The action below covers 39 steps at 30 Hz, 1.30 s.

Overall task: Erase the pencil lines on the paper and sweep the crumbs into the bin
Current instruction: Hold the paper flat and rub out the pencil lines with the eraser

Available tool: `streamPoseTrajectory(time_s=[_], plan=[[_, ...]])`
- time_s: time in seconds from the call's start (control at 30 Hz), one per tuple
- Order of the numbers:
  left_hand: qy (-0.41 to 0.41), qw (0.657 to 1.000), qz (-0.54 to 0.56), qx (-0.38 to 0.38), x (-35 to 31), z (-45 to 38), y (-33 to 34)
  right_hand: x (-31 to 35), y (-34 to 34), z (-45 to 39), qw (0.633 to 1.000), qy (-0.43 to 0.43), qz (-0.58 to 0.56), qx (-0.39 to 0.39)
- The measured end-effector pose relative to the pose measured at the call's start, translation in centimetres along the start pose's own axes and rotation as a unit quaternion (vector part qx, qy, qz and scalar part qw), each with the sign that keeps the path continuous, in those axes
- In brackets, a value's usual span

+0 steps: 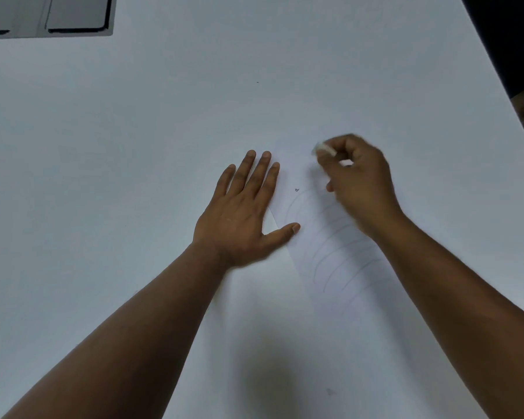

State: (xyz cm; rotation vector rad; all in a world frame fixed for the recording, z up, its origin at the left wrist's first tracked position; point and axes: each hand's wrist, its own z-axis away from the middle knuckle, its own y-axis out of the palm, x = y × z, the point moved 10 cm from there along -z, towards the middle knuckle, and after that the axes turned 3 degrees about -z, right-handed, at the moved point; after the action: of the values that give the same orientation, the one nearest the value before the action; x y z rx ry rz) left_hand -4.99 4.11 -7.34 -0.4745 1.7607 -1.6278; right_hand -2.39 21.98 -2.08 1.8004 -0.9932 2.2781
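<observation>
A: Head view: paper [330,237] on the table [133,146]. Left hand [242,213] flat, fingers straight, pressing the paper's left edge.

B: Right hand [357,179] pinches an eraser [324,149] over the paper's top. Thin sheet probably creases; anchor beside the rubbing.

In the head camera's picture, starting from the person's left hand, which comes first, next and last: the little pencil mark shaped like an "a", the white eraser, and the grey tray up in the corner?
From the left hand, flat on the paper's edge:
1. Small pencil mark, just right of its fingers.
2. Eraser, farther right, pinched in the right hand.
3. Grey tray, far upper-left corner.
</observation>
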Motion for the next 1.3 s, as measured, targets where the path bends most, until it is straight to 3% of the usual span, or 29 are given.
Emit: streamPoseTrajectory(time_s=[0.07, 0.17, 0.4, 0.53, 0.63, 0.73, 0.87, 1.07, 1.23, 1.3], plan=[[-0.011, 1.0, -0.005, 0.021, 0.1, -0.1, 0.3, 0.2, 1.1, 1.8, 0.987, -0.094, 0.119, 0.049], [-0.013, 0.999, -0.02, 0.047, 0.0, -0.2, 0.6, 0.0, 2.9, 4.7, 0.957, -0.201, 0.176, 0.112], [-0.012, 0.997, -0.037, 0.061, 0.1, -0.3, 0.7, 0.4, 5.2, 6.2, 0.919, -0.286, 0.196, 0.187], [-0.014, 0.998, -0.03, 0.062, 0.0, -0.3, 0.8, 0.8, 4.4, 4.9, 0.916, -0.301, 0.234, 0.128], [-0.017, 0.997, -0.03, 0.063, -0.1, -0.3, 0.8, 0.2, 2.2, 2.9, 0.928, -0.258, 0.263, 0.048], [-0.011, 0.998, -0.031, 0.061, 0.0, -0.3, 0.8, -0.7, 1.4, 2.2, 0.944, -0.216, 0.248, 0.027], [0.005, 0.997, -0.033, 0.065, -0.2, -0.4, 1.0, -0.4, 2.0, 3.1, 0.952, -0.22, 0.206, 0.055], [0.009, 0.997, -0.041, 0.072, -0.1, -0.3, 1.2, 0.4, 3.6, 3.8, 0.925, -0.259, 0.269, 0.073], [0.014, 0.996, -0.054, 0.075, -0.2, -0.3, 1.2, 1.5, 6.1, 6.5, 0.888, -0.321, 0.288, 0.16], [0.01, 0.996, -0.049, 0.078, -0.1, -0.3, 1.3, 1.5, 5.3, 5.2, 0.891, -0.318, 0.292, 0.141]])
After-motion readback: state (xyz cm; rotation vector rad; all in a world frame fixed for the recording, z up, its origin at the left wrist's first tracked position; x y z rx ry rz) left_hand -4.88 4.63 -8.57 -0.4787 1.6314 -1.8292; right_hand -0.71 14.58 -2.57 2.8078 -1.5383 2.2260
